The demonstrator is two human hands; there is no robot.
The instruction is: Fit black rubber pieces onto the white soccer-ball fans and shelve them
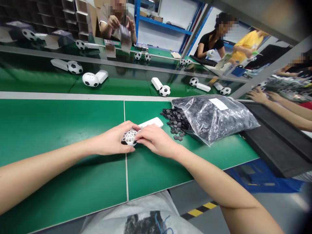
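On the green table (97, 113), my left hand (119, 138) is wrapped round a white ball (130, 137) with a honeycomb pattern and some black patches. A white handle (153, 122) reaches back and right from beside the ball, partly hidden by my fingers. My right hand (152, 138) has its fingers pinched together at the ball's right side; whatever they may hold is too small to make out. Loose black pieces (176, 120) lie in a heap to the right, spilling from the mouth of a clear plastic bag (219, 113).
Behind the table runs a belt (129, 79) carrying several ball-and-handle units, including one (164, 90) near its front edge. A black tray (278, 139) stands at the right, with another person's arms (280, 104) behind it. Further people work across the belt.
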